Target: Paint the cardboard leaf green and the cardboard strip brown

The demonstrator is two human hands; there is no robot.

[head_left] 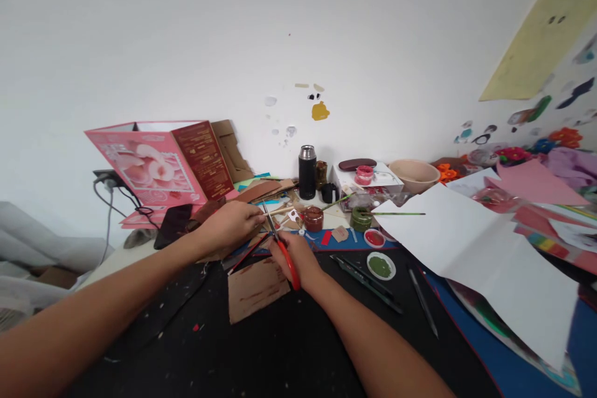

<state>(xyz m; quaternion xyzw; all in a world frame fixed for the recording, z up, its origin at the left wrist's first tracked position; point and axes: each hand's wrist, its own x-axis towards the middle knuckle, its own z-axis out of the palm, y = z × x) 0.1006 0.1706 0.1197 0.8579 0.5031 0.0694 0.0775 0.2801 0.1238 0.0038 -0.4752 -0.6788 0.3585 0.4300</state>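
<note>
My right hand [301,258] is closed round the handles of orange-handled scissors [290,261], whose blades point up and away. My left hand [236,224] is closed just left of the blades, its fingers pinching a thin light wooden-looking stick [278,210] that reaches to the blades. Below both hands, a piece of brown cardboard [256,291] with dark red-brown streaks lies on the black mat [224,354]. Its upper right corner is partly behind my right hand.
Jars of brown paint [313,219] and green paint [360,219], a black bottle [307,173] and paper scraps stand beyond my hands. Pens [368,280] and a green paint lid [381,266] lie right. A pink box [149,165] and phone [173,227] are left; white paper [480,242] is far right.
</note>
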